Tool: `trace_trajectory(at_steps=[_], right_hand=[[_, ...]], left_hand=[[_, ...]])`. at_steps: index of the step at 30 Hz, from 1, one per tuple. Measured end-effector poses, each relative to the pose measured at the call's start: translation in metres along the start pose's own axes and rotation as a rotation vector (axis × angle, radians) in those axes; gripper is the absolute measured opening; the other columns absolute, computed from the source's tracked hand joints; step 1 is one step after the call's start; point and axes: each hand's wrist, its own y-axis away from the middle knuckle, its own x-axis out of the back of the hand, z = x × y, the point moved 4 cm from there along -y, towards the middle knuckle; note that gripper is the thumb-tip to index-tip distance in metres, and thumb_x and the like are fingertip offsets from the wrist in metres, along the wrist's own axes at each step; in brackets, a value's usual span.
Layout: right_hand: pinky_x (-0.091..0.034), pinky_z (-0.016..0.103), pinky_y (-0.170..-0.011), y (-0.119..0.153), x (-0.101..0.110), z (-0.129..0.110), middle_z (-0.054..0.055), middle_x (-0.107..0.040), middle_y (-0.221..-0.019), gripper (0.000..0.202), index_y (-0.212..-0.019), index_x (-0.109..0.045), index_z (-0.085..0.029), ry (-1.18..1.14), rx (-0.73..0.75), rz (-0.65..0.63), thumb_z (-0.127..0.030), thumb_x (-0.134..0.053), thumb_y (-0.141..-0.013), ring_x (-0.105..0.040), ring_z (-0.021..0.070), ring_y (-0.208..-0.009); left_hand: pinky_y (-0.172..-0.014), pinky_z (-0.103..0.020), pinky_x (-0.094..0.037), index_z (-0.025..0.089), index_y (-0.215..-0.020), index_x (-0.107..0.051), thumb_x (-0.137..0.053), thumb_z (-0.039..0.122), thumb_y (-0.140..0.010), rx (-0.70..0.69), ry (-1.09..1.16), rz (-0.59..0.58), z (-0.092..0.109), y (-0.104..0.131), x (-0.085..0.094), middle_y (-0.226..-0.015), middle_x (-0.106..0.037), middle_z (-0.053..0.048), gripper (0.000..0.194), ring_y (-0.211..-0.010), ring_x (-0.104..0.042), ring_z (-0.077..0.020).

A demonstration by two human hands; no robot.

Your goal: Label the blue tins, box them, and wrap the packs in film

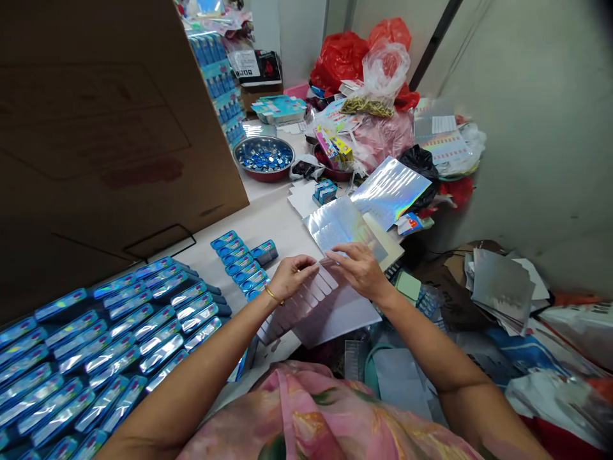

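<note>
Just beyond the right hand [360,271], and partly covered by it, lies a shiny silver sheet with rainbow glints [341,222]; a second silver holographic sheet [393,188] lies farther past the fingers, against a crumpled black plastic bag [419,165]. Beyond the fingertips of the left hand [290,281] runs a short column of blue, rounded rectangular cases [238,262], with one more blue case [264,252] beside it. A large group of similar blue cases with glossy strips on top [143,319] spreads well to the left of the fingers. Farther out stand a round metal bowl of small blue pieces [262,175] and heaped red plastic bags [341,61].

The left thumb and forefinger pinch the upper edge of a pale sheet marked with rounded strips [306,297], which slants down below the fingertips over a plain whitish sheet [342,316]. The right fingers are bent and drawn together at that same edge; I cannot tell whether they grip anything.

A tall brown cardboard panel [105,115], far left of the fingers, hides part of a stack of blue packs [218,80]. The left forearm covers some cases, and the frame's edge cuts others off.
</note>
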Motion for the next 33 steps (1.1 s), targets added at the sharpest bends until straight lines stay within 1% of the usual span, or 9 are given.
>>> trace_trajectory(at_steps=[4, 8, 12, 17, 23, 26, 29, 31, 33], right_hand=[[-0.041, 0.035, -0.08, -0.008, -0.018, 0.002, 0.006, -0.062, -0.1, 0.023, -0.103, -0.059, -0.021, 0.13, 0.193, -0.061, -0.022, -0.044, -0.086, -0.053, 0.0183, -0.091], [-0.042, 0.034, -0.082, 0.007, -0.021, 0.001, 0.008, -0.062, -0.101, 0.023, -0.104, -0.058, -0.017, 0.136, 0.307, -0.044, -0.018, -0.044, -0.086, -0.054, 0.0181, -0.094], [-0.044, 0.036, -0.084, 0.025, -0.017, 0.006, 0.009, -0.061, -0.107, 0.025, -0.106, -0.058, -0.016, 0.124, 0.311, -0.067, -0.015, -0.046, -0.084, -0.054, 0.0202, -0.1], [-0.047, 0.034, -0.082, 0.042, -0.019, 0.015, 0.01, -0.06, -0.111, 0.026, -0.106, -0.057, -0.016, 0.062, 0.272, -0.106, -0.012, -0.046, -0.083, -0.054, 0.0194, -0.103], [-0.045, 0.035, -0.085, 0.045, -0.028, 0.007, 0.009, -0.059, -0.113, 0.018, -0.091, -0.06, -0.018, -0.005, 0.242, -0.213, -0.014, -0.044, -0.085, -0.052, 0.0194, -0.106], [-0.046, 0.035, -0.081, 0.034, -0.011, -0.004, 0.008, -0.063, -0.1, 0.017, -0.088, -0.059, -0.018, -0.128, 0.159, -0.29, -0.015, -0.042, -0.085, -0.056, 0.0183, -0.096], [-0.046, 0.031, -0.076, 0.016, 0.014, -0.01, 0.006, -0.062, -0.088, 0.014, -0.089, -0.057, -0.019, -0.329, -0.017, -0.258, -0.016, -0.045, -0.084, -0.057, 0.0159, -0.086], [-0.045, 0.028, -0.072, 0.003, 0.02, -0.012, 0.004, -0.062, -0.082, 0.01, -0.086, -0.057, -0.019, -0.439, -0.121, -0.214, -0.018, -0.048, -0.083, -0.057, 0.0145, -0.081], [-0.045, 0.026, -0.068, -0.005, 0.01, -0.012, 0.002, -0.061, -0.076, 0.008, -0.08, -0.059, -0.019, -0.53, -0.211, -0.197, -0.021, -0.051, -0.081, -0.056, 0.0133, -0.074]], left_hand=[[-0.063, -0.023, -0.042, 0.013, -0.076, -0.065, -0.059, 0.039, -0.066, 0.026, 0.067, 0.007, -0.004, 0.003, -0.01, -0.069, -0.064, -0.001, 0.028, -0.064, -0.053, -0.0114], [-0.064, -0.024, -0.042, 0.013, -0.076, -0.065, -0.061, 0.04, -0.064, 0.088, 0.2, 0.021, -0.019, 0.004, -0.025, -0.069, -0.063, -0.001, 0.03, -0.063, -0.053, -0.0111], [-0.061, -0.023, -0.04, 0.012, -0.071, -0.064, -0.063, 0.04, -0.061, 0.128, 0.29, 0.012, -0.031, 0.002, -0.043, -0.063, -0.059, 0.0, 0.03, -0.059, -0.049, -0.0098], [-0.057, -0.022, -0.038, 0.01, -0.073, -0.063, -0.061, 0.039, -0.061, 0.164, 0.378, -0.076, -0.041, 0.004, -0.062, -0.06, -0.055, 0.001, 0.031, -0.055, -0.045, -0.0076], [-0.056, -0.022, -0.039, 0.01, -0.081, -0.063, -0.052, 0.034, -0.069, 0.179, 0.199, 0.022, -0.069, 0.009, -0.073, -0.063, -0.057, -0.002, 0.029, -0.056, -0.046, -0.009], [-0.063, -0.027, -0.041, 0.01, -0.08, -0.064, -0.05, 0.026, -0.071, 0.218, 0.099, 0.107, -0.094, 0.007, -0.073, -0.069, -0.061, -0.005, 0.023, -0.063, -0.05, -0.0127], [-0.079, -0.033, -0.041, 0.012, -0.089, -0.064, -0.051, 0.022, -0.07, 0.245, 0.012, 0.153, -0.111, 0.016, -0.065, -0.086, -0.065, -0.009, 0.025, -0.08, -0.055, -0.0188], [-0.09, -0.035, -0.036, 0.014, -0.101, -0.06, -0.05, 0.024, -0.073, 0.197, -0.11, 0.187, -0.113, 0.034, -0.053, -0.106, -0.061, -0.011, 0.031, -0.099, -0.052, -0.0211], [-0.096, -0.037, -0.031, 0.016, -0.112, -0.053, -0.048, 0.029, -0.077, 0.135, -0.364, 0.276, -0.111, 0.061, -0.035, -0.121, -0.052, -0.012, 0.037, -0.112, -0.044, -0.0221]])
